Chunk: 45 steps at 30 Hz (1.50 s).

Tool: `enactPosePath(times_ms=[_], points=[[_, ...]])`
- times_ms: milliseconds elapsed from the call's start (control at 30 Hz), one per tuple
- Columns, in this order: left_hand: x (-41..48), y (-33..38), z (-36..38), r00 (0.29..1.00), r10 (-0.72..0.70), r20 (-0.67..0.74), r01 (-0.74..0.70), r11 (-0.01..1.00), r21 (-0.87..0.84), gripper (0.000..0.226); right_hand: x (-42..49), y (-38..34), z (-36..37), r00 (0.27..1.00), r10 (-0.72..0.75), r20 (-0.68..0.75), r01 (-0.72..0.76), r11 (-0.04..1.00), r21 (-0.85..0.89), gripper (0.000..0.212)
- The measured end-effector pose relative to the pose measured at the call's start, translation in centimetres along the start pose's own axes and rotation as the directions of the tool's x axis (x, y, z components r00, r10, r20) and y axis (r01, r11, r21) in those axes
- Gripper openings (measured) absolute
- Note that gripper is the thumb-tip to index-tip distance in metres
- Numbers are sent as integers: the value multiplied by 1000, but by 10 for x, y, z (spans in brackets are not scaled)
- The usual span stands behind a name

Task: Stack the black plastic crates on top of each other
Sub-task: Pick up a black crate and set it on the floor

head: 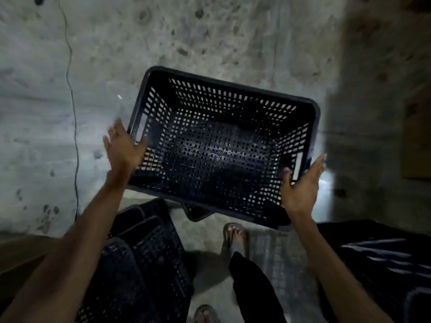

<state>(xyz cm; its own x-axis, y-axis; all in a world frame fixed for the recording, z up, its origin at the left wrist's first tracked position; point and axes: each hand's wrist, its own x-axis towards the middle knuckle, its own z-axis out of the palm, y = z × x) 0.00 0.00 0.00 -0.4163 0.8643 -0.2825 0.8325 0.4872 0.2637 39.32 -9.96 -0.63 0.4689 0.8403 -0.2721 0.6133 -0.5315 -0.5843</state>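
Note:
A black perforated plastic crate (233, 94) sits open side up in the middle of the view, on top of another black crate whose corner (198, 212) pokes out beneath its near edge. My left hand (123, 148) is spread flat beside the crate's left end, by the handle slot, thumb near the rim. Off the right end, by the other handle slot, my right hand (300, 183) is also spread with fingers apart. Neither hand grips the crate. More black crates (144, 257) lie tilted at the lower left.
The floor is stained grey concrete (210, 38). A thin dark cable (72, 108) runs down the left side. My feet in sandals (234, 236) stand just below the stack. Dark striped items (382, 257) lie at the lower right, cardboard (417, 141) at the right edge.

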Motion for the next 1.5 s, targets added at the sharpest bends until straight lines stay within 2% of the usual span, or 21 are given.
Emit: enactPosePath(times_ms=[67,133,200,267,433,667,767,833,900,1000,1100,1333,1500], points=[[20,0,10,997,-67,-21,66,994,-83,59,12,6,13,990,101,-100,-101,995,3,80],[30,-3,17,993,-72,-98,58,990,-131,37,19,13,20,975,131,-178,-138,990,-30,57],[28,-5,20,988,-37,-149,14,987,-158,31,24,17,20,970,138,-198,-140,990,4,28],[19,-6,17,988,-31,-149,0,980,-201,35,25,19,13,971,134,-199,-129,991,37,19],[-33,-3,-2,989,-55,-139,12,955,-295,34,1,22,-35,969,90,-228,-70,993,95,23],[-172,3,-87,985,11,-175,-94,877,-471,32,-94,19,-171,965,-18,-262,61,985,160,32],[-248,-6,-126,977,-18,-211,-98,846,-524,25,-162,29,-233,959,-34,-282,80,985,151,36],[-299,-16,-144,973,-38,-229,-96,833,-545,33,-216,41,-269,948,-32,-317,91,980,175,37],[-354,-26,-159,965,-24,-260,-125,832,-540,34,-273,57,-302,940,-28,-340,96,978,185,37],[-434,-43,-177,972,31,-232,-152,837,-526,36,-354,88,-348,933,3,-359,63,983,170,35],[-506,-61,-187,983,76,-169,-153,845,-512,32,-421,123,-385,944,52,-325,-2,988,154,30],[-629,-100,-182,999,29,27,-17,931,-365,28,-505,188,-432,976,133,-171,-120,989,88,19],[-705,-138,-162,989,-77,126,112,950,-291,27,-543,238,-439,977,212,-23,-211,977,18,25]])
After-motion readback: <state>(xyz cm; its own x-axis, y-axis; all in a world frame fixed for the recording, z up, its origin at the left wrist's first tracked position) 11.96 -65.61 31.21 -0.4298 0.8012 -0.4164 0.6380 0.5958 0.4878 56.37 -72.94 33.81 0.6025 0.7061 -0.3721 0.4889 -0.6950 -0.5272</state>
